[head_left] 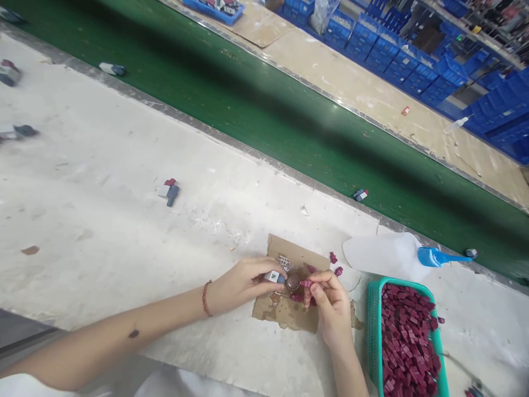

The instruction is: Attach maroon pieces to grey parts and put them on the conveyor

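My left hand (248, 281) pinches a small white and blue-grey plastic part (274, 277) between thumb and fingers. Opposite it, my right hand (333, 306) grips a small maroon plastic piece (306, 283) by its fingertips. Between the two hands, a round dark cap-like thing (293, 283) sits over a stained piece of cardboard (289, 320); the maroon piece's tip is close to it, and whether they touch I cannot tell. More maroon pieces (339, 271) lie on and beside the cardboard, partly hidden by my right hand.
A green basket (374, 331) heaped with maroon pieces stands at my right. Behind it lies a white bottle (384, 253) with a blue nozzle (438, 257). Beyond runs a green conveyor belt (248, 110) carrying several small assemblies. One assembly (169, 192) rests on the white table. Blue bins (372, 47) line the far side.
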`<state>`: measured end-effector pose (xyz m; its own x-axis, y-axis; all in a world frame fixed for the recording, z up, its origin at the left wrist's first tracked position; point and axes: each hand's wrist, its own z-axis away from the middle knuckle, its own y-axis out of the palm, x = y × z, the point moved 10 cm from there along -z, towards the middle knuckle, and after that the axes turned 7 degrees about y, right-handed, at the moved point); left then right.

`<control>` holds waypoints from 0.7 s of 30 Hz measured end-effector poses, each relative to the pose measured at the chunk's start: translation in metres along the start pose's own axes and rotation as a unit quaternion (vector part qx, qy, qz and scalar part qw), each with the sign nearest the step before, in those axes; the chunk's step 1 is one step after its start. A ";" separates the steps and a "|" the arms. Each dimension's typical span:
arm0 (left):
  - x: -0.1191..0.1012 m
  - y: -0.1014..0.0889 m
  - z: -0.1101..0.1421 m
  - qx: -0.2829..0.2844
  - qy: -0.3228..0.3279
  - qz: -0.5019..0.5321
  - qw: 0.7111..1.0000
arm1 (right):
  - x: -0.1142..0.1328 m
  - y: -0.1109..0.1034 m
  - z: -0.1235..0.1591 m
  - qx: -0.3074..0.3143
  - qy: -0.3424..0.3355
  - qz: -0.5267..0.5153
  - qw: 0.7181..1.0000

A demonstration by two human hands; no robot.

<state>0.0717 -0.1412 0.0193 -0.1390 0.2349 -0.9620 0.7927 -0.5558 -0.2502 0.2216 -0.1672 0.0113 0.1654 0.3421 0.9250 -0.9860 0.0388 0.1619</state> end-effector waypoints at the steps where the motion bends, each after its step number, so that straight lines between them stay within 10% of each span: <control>1: 0.001 0.002 0.000 0.012 -0.007 -0.006 1.000 | 0.001 0.001 0.001 0.002 -0.008 0.003 1.000; 21: -0.019 0.019 0.007 0.053 0.131 -0.168 0.976 | 0.002 0.026 0.008 0.019 -0.044 0.049 0.998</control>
<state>0.0854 -0.1613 0.0324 -0.2124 0.6066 -0.7661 0.6613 -0.4879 -0.5697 0.1961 -0.1725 0.0202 0.0700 0.2592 0.9633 -0.9965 -0.0269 0.0797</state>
